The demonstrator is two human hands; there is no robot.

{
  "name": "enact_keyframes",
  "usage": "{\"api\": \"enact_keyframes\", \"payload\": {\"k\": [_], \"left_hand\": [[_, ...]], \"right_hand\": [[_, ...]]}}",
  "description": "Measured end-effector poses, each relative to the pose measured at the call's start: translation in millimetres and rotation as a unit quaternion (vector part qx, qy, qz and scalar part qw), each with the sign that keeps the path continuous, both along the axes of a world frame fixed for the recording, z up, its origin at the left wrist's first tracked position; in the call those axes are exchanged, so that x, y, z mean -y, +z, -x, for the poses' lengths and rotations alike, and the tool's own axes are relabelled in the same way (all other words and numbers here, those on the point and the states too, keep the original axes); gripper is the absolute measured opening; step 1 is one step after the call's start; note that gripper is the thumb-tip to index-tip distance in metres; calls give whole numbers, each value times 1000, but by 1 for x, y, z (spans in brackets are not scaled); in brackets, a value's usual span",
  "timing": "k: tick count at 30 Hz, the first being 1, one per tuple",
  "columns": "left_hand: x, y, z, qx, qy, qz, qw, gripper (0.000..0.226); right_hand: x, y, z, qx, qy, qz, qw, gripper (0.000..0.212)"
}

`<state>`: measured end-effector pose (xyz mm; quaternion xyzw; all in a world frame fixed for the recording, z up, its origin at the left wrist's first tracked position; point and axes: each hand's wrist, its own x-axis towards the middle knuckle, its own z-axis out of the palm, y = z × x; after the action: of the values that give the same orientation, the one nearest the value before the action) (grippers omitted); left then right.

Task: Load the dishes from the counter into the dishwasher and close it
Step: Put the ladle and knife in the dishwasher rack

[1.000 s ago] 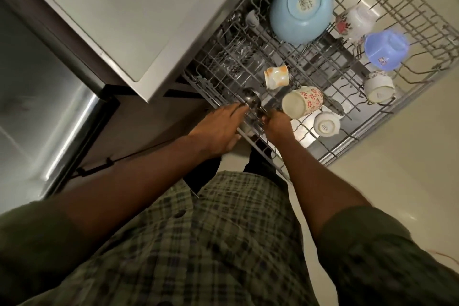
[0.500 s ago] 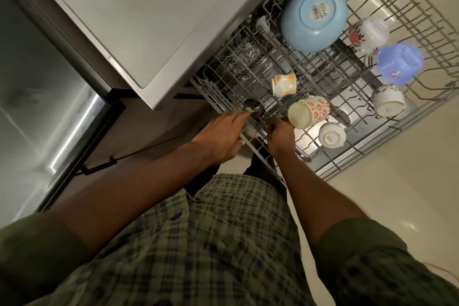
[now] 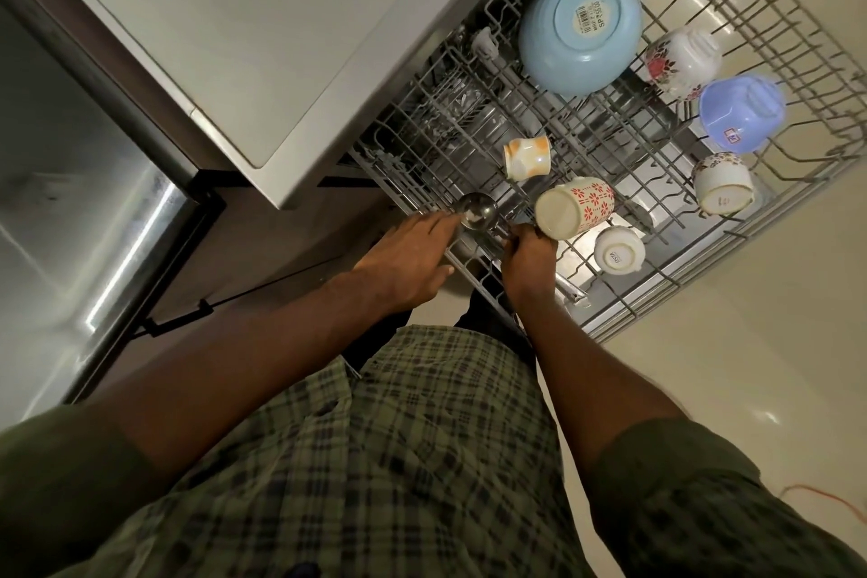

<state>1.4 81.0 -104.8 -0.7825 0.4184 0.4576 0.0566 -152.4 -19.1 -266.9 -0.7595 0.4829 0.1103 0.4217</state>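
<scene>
The dishwasher's wire rack [image 3: 703, 296] is pulled out below me. On it lie a light blue bowl [image 3: 579, 28], a purple plastic cup [image 3: 741, 117], a small orange-and-white cup [image 3: 528, 157], a red-flowered mug [image 3: 574, 209] and several white cups. A steel ladle [image 3: 478, 211] lies at the rack's near left edge. My left hand [image 3: 408, 263] is flat, its fingertips touching the ladle's bowl. My right hand [image 3: 528, 260] is curled at the ladle's handle, just beside the red-flowered mug; the handle itself is mostly hidden.
A pale counter top [image 3: 234, 14] juts over the rack's left side. A steel appliance front [image 3: 70, 202] stands at the far left. A cream floor [image 3: 727, 366] lies to the right of the rack. My checked shirt fills the lower view.
Both hands stay at the rack's near left edge. The ladle's bowl has shifted slightly toward me; the view has tilted a little.
</scene>
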Motion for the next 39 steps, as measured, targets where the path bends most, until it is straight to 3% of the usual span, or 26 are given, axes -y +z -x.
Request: {"api": "enact_keyframes", "payload": {"k": [9, 14, 20, 28, 39], "left_hand": [[-8, -2, 6, -1, -1, 9, 1000, 75], [-10, -3, 10, 3, -7, 11, 1000, 75], [-9, -1, 14, 9, -18, 15, 1000, 74], [1, 4, 15, 9, 21, 40, 999, 71], [-34, 22, -5, 43, 71, 99, 992, 73]], "right_hand": [[-4, 5, 16, -96, 62, 61, 992, 29], [-1, 10, 22, -63, 32, 13, 997, 27], [4, 21, 28, -58, 48, 28, 997, 31], [9, 38, 30, -29, 69, 37, 997, 21], [3, 85, -8, -162, 275, 123, 940, 52]]}}
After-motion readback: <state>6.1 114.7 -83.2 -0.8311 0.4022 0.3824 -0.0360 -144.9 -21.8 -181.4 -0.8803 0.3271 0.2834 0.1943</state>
